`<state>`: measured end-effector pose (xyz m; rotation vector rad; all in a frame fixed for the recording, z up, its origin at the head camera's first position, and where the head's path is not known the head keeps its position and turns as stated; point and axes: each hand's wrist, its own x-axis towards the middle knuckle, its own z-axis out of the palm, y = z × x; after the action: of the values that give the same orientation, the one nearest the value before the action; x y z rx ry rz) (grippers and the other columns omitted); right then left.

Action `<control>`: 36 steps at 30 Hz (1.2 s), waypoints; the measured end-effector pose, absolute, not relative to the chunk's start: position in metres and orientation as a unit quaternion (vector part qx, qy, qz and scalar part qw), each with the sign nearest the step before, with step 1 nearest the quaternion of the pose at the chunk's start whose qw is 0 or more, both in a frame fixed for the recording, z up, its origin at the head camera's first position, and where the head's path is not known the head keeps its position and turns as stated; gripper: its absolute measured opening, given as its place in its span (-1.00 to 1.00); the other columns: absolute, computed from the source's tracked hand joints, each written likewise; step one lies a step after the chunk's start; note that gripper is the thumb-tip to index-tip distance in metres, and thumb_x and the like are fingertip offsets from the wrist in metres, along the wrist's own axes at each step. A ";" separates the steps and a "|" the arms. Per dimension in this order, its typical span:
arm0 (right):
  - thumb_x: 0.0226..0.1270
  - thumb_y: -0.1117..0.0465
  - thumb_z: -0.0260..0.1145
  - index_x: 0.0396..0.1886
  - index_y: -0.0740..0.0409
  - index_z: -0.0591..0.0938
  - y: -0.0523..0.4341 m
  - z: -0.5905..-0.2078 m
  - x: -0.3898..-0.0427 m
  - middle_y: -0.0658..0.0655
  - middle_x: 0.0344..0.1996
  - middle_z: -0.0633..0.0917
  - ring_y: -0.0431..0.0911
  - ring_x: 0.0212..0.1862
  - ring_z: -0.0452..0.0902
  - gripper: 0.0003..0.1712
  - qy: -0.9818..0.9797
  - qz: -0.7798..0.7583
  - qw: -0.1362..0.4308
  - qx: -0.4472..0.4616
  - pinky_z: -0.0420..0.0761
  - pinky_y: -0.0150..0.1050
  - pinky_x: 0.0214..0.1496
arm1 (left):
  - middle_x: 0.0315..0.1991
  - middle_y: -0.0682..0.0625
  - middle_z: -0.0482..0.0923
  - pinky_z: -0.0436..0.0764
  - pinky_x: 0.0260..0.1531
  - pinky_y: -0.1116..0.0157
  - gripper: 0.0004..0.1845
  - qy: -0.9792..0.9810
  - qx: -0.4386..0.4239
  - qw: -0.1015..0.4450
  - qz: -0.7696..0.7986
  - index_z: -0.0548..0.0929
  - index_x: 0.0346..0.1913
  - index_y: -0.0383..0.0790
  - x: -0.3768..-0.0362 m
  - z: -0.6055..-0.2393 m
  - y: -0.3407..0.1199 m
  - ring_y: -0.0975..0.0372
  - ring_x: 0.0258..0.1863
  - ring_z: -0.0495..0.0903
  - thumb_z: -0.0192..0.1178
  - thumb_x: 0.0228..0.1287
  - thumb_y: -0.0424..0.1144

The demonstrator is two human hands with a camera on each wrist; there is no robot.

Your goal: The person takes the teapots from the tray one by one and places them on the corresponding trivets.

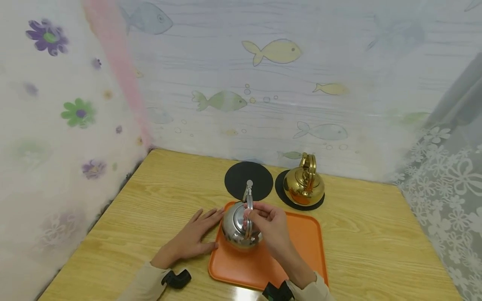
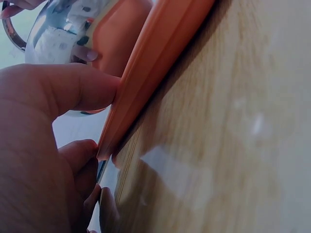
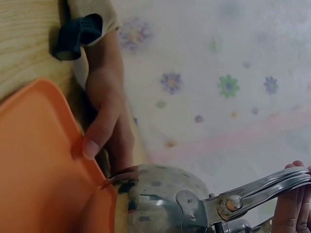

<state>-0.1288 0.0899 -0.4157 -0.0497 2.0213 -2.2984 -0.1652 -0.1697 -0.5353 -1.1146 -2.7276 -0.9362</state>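
Steel kettle [image 1: 237, 228] handle pinched by right fingers [image 1: 253, 215]; left fingers [image 1: 205, 217] flat

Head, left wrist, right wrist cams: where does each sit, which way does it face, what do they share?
Head: above, looking forward and down at the wooden table; both hands show, the right hand gripping the silver metal kettle's handle.
Left wrist: low beside the left hand, facing along the orange plastic tray's edge; the thumb presses its rim.
Right wrist: low over the tray, facing the floral curtain; right fingertips show, gripping the handle.
Shared: all show tray and silver metal kettle.
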 end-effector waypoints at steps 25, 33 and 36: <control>0.39 0.46 0.28 0.02 0.56 0.65 0.100 -0.418 -0.172 0.22 -0.25 0.81 -0.21 -0.39 0.71 -0.72 0.649 -0.759 -0.030 -0.043 0.70 -0.38 -0.39 | 0.58 0.01 0.20 -0.05 0.48 -0.29 -0.11 -0.881 -0.365 0.026 -0.299 0.24 0.59 -0.10 -0.166 -0.535 -0.172 -0.08 0.55 0.19 0.24 0.27 0.16; 0.42 0.44 0.28 0.05 0.57 0.64 0.103 -0.416 -0.187 0.19 -0.19 0.82 -0.22 -0.29 0.72 -0.71 0.650 -0.757 -0.037 -0.048 0.71 -0.41 -0.28 | 0.57 -0.05 0.22 -0.02 0.45 -0.32 -0.12 -0.878 -0.371 0.035 -0.301 0.25 0.58 -0.15 -0.165 -0.536 -0.172 -0.12 0.53 0.22 0.24 0.29 0.14; 0.42 0.42 0.28 0.07 0.60 0.61 0.103 -0.415 -0.193 0.15 -0.20 0.82 -0.23 -0.28 0.72 -0.67 0.650 -0.757 -0.034 -0.049 0.70 -0.42 -0.29 | 0.57 -0.06 0.23 -0.02 0.45 -0.31 -0.12 -0.878 -0.371 0.035 -0.302 0.25 0.58 -0.16 -0.165 -0.535 -0.172 -0.13 0.53 0.22 0.25 0.29 0.14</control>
<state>-0.1931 0.1029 -0.4147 -0.1589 2.0889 -2.4324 -0.1651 -0.1716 -0.5354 -1.1389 -2.6966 -0.9272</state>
